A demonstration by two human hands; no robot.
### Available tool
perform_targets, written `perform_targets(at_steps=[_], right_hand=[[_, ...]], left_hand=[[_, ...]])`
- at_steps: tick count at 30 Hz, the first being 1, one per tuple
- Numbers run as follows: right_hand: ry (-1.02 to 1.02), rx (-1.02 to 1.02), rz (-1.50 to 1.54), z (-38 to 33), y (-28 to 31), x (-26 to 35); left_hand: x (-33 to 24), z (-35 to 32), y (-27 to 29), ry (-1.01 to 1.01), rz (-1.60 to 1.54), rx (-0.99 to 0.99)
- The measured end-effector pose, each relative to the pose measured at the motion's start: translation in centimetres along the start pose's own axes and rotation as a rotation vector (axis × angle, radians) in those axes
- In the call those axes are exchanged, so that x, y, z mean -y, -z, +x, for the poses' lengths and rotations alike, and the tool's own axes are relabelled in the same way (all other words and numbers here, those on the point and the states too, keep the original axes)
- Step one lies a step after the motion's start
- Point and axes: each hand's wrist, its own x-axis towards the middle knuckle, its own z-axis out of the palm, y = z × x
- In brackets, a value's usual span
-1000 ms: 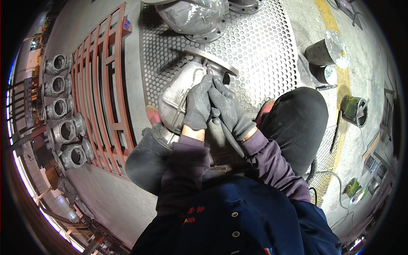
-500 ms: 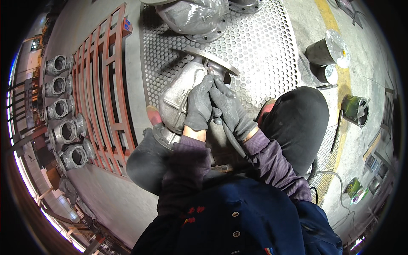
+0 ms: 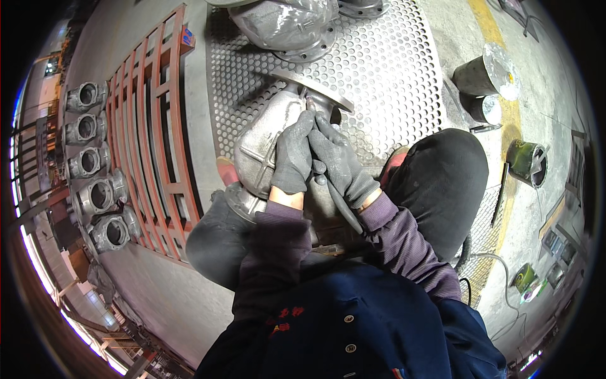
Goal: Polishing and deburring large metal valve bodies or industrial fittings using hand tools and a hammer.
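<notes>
A grey cast-metal valve body lies tilted between my knees, its round flange at the far end. Both my gloved hands are closed together around a slim die grinder, mostly hidden in the grip. Its tip touches or nearly touches the casting just below the flange; which one I cannot tell. A dark hose trails from the grip back toward my right forearm. My left hand is over the casting's ribbed side, and my right hand presses against it from the right.
Beneath the work is a perforated metal plate, with another casting at its far edge. A red-brown steel rack and several flanged castings stand left. At right are a metal bucket, a green can and cables.
Both hands and the grinder have shifted very slightly left. More of the tool's tip shows beyond the fingers. The grip stays closed, and the casting is nearly still.
</notes>
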Motion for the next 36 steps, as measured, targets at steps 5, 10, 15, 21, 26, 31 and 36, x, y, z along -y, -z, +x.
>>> perform_targets(at_steps=[5,10,15,21,26,31,36], right_hand=[[-0.043,-0.129,-0.086,-0.1,-1.5,0.7],[-0.119,-0.101,0.115,0.3,-0.8,0.4],[0.036,-0.087,-0.131,0.1,-1.0,0.4],[-0.17,-0.072,0.153,-0.7,-1.0,1.2],[-0.003,-0.044,-0.465,-0.7,-1.2,1.1],[0.193,-0.174,-0.172,1.3,-0.6,-2.2],[0.058,-0.168,-0.158,0.7,-0.9,-1.0]], left_hand=[[-0.1,-0.4,0.3,0.001,0.01,-0.014],[1.0,0.7,0.6,-0.112,-0.045,-0.022],[0.4,0.0,0.3,-0.047,0.005,-0.04],[0.8,0.4,0.4,-0.051,-0.033,-0.033],[0.5,0.0,0.6,-0.092,-0.046,0.003],[1.0,0.5,0.4,-0.11,-0.157,0.064],[0.8,0.4,0.7,-0.132,-0.052,0.025]])
